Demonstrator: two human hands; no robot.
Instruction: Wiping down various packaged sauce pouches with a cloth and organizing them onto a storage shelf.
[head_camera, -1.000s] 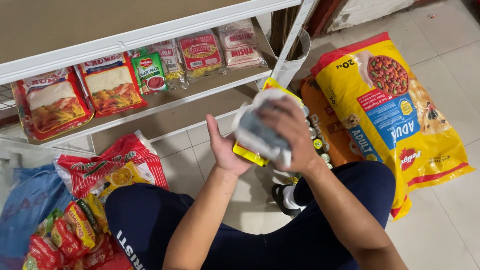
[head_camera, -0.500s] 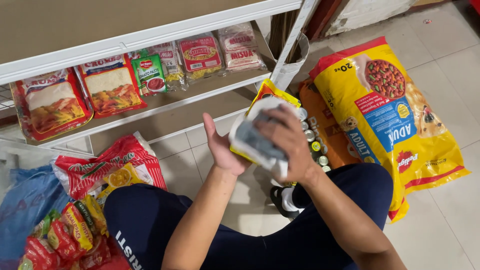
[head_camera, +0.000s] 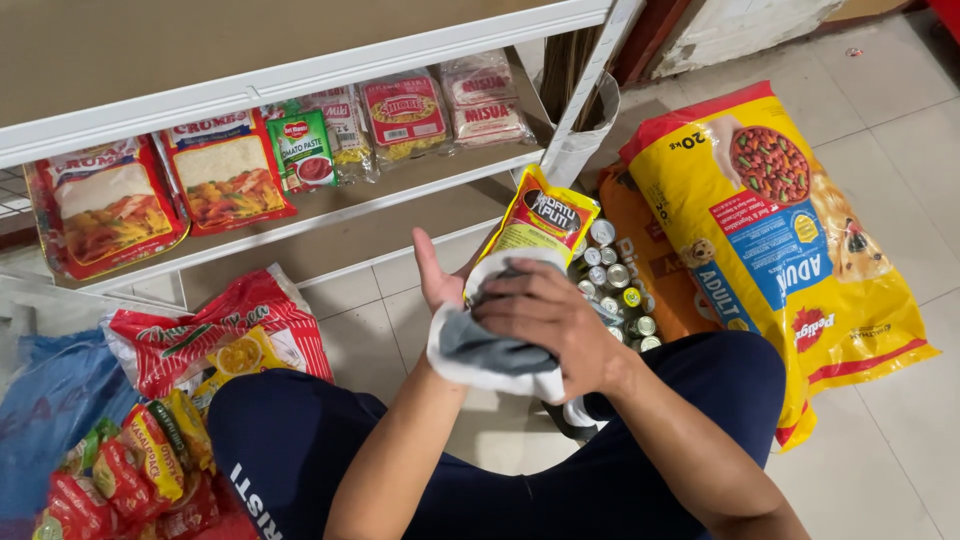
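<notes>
My left hand (head_camera: 432, 278) holds a yellow pouch (head_camera: 541, 216) upright from behind, with the thumb up beside it. My right hand (head_camera: 548, 322) presses a grey and white cloth (head_camera: 482, 358) against the pouch's lower part. The cloth covers the bottom half, while the pouch's top with its dark label shows. Both hands are above my knees, in front of a low white shelf (head_camera: 300, 75).
The shelf holds red crumb packets (head_camera: 225, 175), a green sauce pouch (head_camera: 302, 150) and noodle packets (head_camera: 405, 112). Several small tins (head_camera: 612, 280) and a large yellow pet food bag (head_camera: 790, 230) lie on the tiled floor at right. A red bag with snack packets (head_camera: 190, 345) lies at left.
The cloth under my right hand has slid down the pouch, uncovering its top. Both hands have dropped slightly toward my lap.
</notes>
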